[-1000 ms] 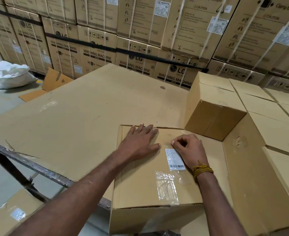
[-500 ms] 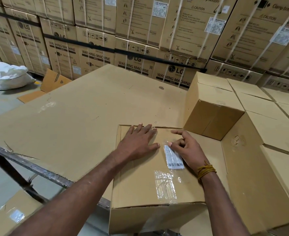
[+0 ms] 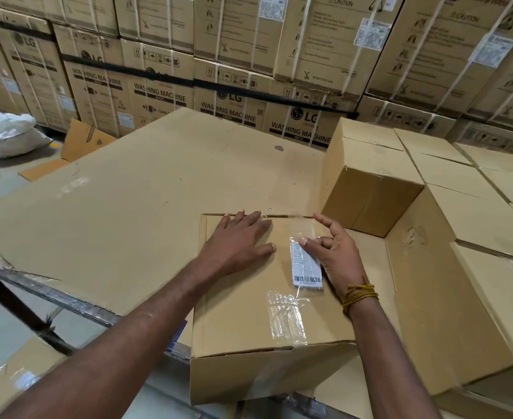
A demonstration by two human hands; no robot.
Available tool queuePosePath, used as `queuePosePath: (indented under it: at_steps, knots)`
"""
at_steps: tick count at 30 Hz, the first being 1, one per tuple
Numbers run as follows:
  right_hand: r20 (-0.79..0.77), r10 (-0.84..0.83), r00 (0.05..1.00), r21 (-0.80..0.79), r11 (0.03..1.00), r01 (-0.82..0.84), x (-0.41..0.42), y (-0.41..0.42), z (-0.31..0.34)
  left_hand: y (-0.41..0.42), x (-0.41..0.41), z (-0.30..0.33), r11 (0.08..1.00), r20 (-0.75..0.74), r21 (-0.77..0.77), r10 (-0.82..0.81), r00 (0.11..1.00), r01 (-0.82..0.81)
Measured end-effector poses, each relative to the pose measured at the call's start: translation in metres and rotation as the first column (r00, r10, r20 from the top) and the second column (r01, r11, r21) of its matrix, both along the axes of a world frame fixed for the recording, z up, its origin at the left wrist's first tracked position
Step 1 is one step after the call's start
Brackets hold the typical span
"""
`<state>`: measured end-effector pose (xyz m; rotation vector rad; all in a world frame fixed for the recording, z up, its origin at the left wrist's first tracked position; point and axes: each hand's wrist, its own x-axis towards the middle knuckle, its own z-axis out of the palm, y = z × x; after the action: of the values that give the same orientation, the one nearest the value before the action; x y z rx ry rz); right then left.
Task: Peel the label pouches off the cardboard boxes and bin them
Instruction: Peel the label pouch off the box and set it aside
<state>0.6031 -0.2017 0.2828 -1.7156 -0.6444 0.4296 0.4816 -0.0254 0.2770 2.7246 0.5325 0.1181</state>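
A cardboard box lies flat in front of me on a big cardboard sheet. My left hand presses flat on the box's top, fingers spread. A clear label pouch with a white barcode label is partly lifted off the box top. My right hand pinches its upper edge between thumb and finger, the index finger sticking out. A wrinkled strip of clear tape remains on the box nearer to me.
Several plain cardboard boxes stand to the right. Stacked washing-machine cartons form a wall behind. A large cardboard sheet covers the surface on a metal frame. A white sack lies at far left on the floor.
My right hand went from picking at the label's top corner to pinching and lifting the pouch, which has peeled up from the box. The left hand stayed pressed on the box.
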Motion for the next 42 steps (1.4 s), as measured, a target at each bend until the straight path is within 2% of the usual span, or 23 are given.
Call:
queuePosePath:
  at_steps: [4,8,13,19,24,32,34,38,40,42]
  knots:
    - [0.048,-0.051,0.998,0.034,0.998,0.05,-0.003,0.001,-0.003,-0.001,-0.003,0.005,0.994,0.097,-0.112,0.002,0.995,0.009]
    - [0.061,-0.063,0.996,0.058,0.997,0.059,-0.008,0.001,0.002,-0.011,-0.014,0.012,0.942,0.232,-0.332,0.022,0.972,0.058]
    - [0.02,-0.055,0.998,0.1,0.994,0.053,-0.009,0.002,0.004,-0.033,-0.023,0.019,0.867,0.215,-0.491,0.028,0.976,0.083]
    - [0.009,-0.047,0.999,0.165,0.985,0.045,-0.01,0.005,0.004,-0.05,-0.022,0.02,0.836,0.243,-0.53,-0.012,0.97,0.144]
    - [0.011,-0.032,0.999,0.161,0.986,0.03,-0.013,0.011,0.006,-0.054,-0.021,0.025,0.791,0.267,-0.604,0.092,0.959,0.093]
    - [-0.044,-0.021,0.999,0.172,0.985,0.028,-0.007,0.011,0.003,-0.051,-0.019,0.02,0.633,0.301,-0.768,0.222,0.927,0.098]
    - [-0.043,-0.029,0.999,0.128,0.991,0.034,-0.01,0.012,0.004,-0.045,-0.018,0.02,0.603,0.312,-0.793,0.279,0.908,0.088]
    - [0.074,-0.021,0.997,-0.022,1.0,0.022,-0.018,0.006,0.007,-0.016,-0.018,0.023,0.587,0.342,-0.808,0.394,0.853,0.053]
    - [0.206,0.12,0.971,-0.23,0.971,-0.071,-0.025,-0.002,0.008,0.001,-0.017,0.026,0.566,0.334,-0.824,0.443,0.832,0.03]
    - [0.348,0.364,0.864,-0.559,0.82,-0.12,-0.039,-0.01,0.006,0.013,-0.016,0.026,0.553,0.328,-0.833,0.45,0.831,0.029]
